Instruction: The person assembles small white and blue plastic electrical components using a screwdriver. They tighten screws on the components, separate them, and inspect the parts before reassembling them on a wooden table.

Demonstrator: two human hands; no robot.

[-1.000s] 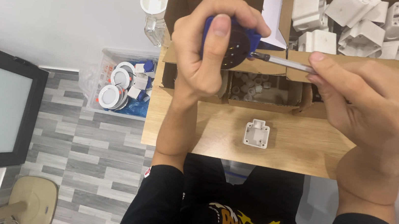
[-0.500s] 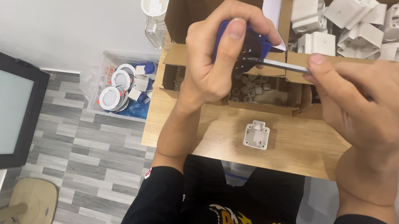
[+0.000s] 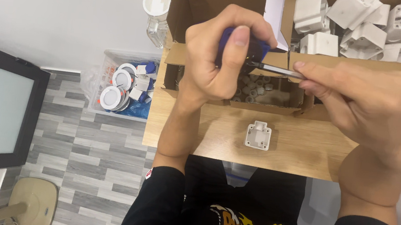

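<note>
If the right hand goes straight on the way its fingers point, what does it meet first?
Probably the left hand, which grips the blue screwdriver handle; the right hand already pinches its metal shaft. Depth is unclear.

In the left grip (image 3: 226, 55) sits a screwdriver handle (image 3: 254, 46) of glossy blue plastic; the shaft (image 3: 277, 70) running to the right grip (image 3: 360, 102) is smooth, bright metal. Below both grips the tabletop (image 3: 301, 148) is matt, light wood with a fine grain, and the small bracket (image 3: 258, 135) on it is smooth white plastic. Just behind the grips, the boxes (image 3: 197, 3) are matt brown cardboard, holding more white plastic parts (image 3: 358, 25). The sleeves (image 3: 160, 207) are matt black cloth.
</note>
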